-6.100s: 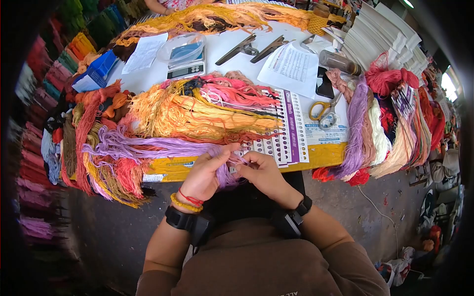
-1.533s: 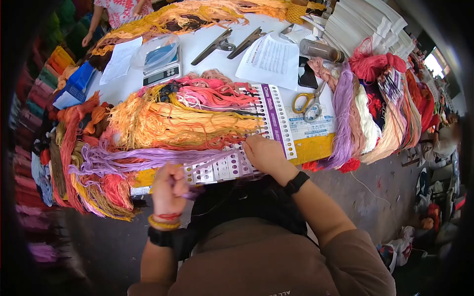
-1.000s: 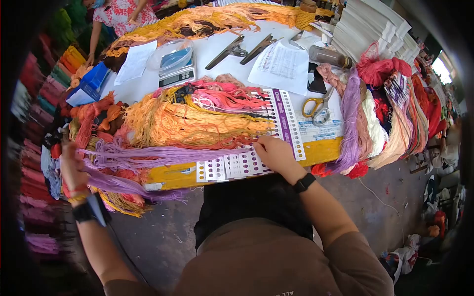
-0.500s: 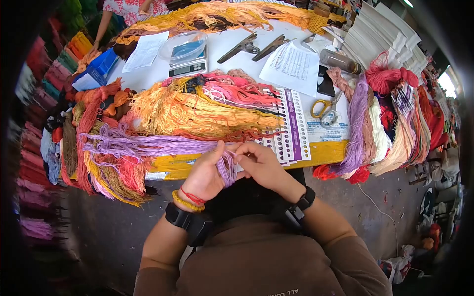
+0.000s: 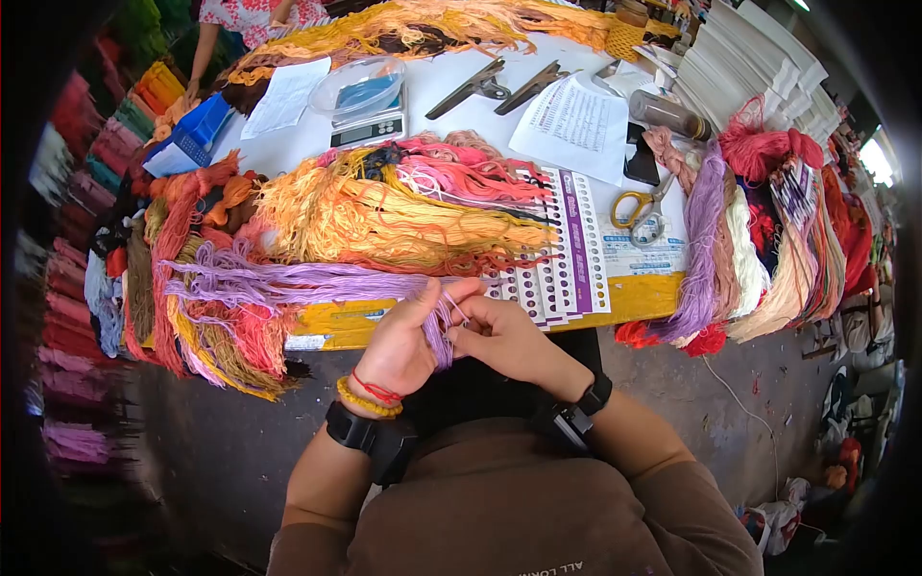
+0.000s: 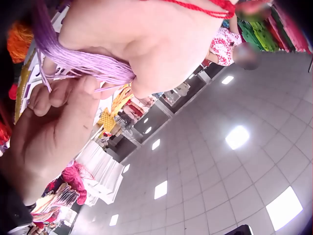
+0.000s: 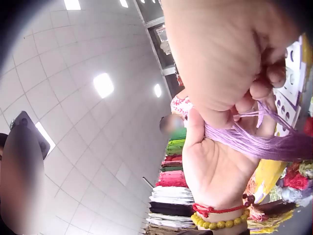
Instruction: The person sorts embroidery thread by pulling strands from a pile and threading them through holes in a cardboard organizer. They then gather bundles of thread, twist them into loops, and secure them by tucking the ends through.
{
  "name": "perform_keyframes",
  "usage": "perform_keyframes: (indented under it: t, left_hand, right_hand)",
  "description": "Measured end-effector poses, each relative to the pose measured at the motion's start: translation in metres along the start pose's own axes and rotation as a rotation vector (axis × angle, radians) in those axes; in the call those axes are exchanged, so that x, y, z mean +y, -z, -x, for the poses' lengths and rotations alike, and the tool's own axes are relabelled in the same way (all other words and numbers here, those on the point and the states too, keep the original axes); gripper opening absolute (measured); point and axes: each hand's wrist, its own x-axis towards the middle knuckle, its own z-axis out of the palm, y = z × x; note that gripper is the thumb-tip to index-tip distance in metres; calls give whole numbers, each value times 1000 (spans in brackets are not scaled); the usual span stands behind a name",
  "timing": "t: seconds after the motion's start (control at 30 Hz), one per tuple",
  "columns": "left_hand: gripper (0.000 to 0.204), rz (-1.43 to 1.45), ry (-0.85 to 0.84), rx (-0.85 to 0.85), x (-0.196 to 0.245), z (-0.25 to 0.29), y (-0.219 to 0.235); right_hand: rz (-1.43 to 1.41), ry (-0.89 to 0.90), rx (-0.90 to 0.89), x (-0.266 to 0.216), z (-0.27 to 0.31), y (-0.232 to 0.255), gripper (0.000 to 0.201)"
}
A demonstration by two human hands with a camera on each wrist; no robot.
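Observation:
The left hand (image 5: 396,348), with a red cord and yellow beads at its wrist, holds a bundle of light purple thread (image 5: 439,336) across its palm, under the thumb. The right hand (image 5: 509,341) meets it, fingers curled, pinching a few strands of that bundle. In the left wrist view the purple bundle (image 6: 93,64) passes under the left thumb, with the right fingers just below. The right wrist view shows strands (image 7: 239,139) between the right fingertips and the left palm. Another purple skein (image 5: 307,281) lies along the table's front edge.
Orange thread (image 5: 403,226) and punched purple-and-white cards (image 5: 581,252) lie just beyond the hands. Scissors (image 5: 638,219), a phone (image 5: 641,161), paper sheets, two black clips and a scale (image 5: 370,130) are farther back. Coloured skeins hang at both table ends; another person stands at the back left.
Since about a second ago, the left hand has come from the far left to the middle and met the right hand. Over the last half second, both have stayed together with only small finger shifts.

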Motion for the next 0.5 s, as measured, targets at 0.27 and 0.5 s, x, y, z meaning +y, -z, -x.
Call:
perform_keyframes:
  t: [0.27, 0.5]
  left_hand:
    - [49, -62, -7, 61, 5, 2, -10]
    - [37, -99, -77, 124, 5, 4, -4]
  right_hand:
    - [-280, 5, 38, 8, 3, 1, 12]
    - [-247, -13, 171, 0, 7, 3, 11]
